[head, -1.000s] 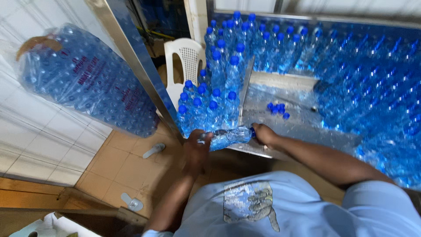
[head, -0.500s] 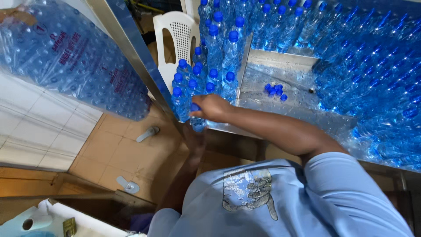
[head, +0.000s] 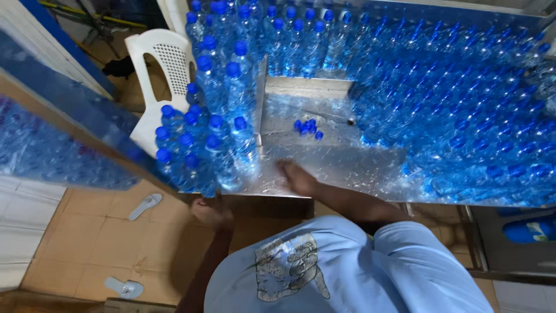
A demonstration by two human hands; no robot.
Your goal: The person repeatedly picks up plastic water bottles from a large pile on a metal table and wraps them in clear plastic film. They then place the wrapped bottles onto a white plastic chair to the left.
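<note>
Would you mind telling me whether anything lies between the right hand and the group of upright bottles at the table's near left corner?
Nothing visible does. The right hand rests empty on the bare metal table, and the upright bottles stand just to its left across open surface. The loose blue caps lie farther back, out of that path.

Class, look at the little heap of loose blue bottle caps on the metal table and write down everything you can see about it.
The loose blue caps lie in a tight cluster on the bare shiny metal table, near its middle. They look like small round plastic screw caps, all the same deep blue, fitted to no bottle. Standing bottles ring the open patch, but none touches the heap. Neither hand touches it; the right hand rests on the table nearer the person.
</note>
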